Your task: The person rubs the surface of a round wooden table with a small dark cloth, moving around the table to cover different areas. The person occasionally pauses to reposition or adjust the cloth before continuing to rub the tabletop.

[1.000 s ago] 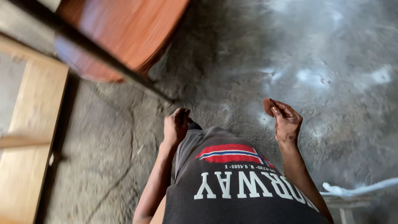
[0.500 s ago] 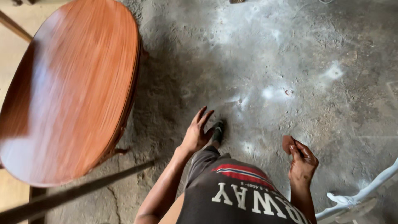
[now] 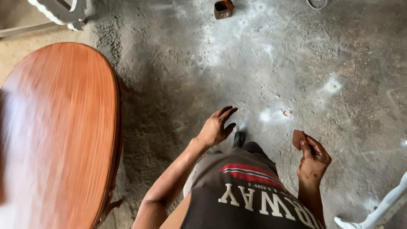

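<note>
My left hand (image 3: pixel 217 126) hangs open in front of my body, fingers spread, holding nothing, over the grey concrete floor (image 3: pixel 263 63). My right hand (image 3: pixel 313 159) is raised at my right side and pinches a small reddish-brown pad (image 3: pixel 298 138) between its stained fingers. A glossy oval wooden tabletop (image 3: pixel 59 131), reddish-brown, fills the left side, a short way left of my left hand. My dark shirt (image 3: pixel 246 191) takes up the bottom middle, and a dark shoe tip (image 3: pixel 239 136) shows just beyond it.
A small brown container (image 3: pixel 223 8) stands on the floor at the top middle. Part of a white carved furniture piece (image 3: pixel 63 12) shows at the top left, and another white piece (image 3: pixel 381 210) juts in at the bottom right. The floor has pale dusty patches.
The view has swung across the floor, bringing the oval tabletop fully into the left side. My left hand has opened and lifted forward. My right hand still holds the small pad.
</note>
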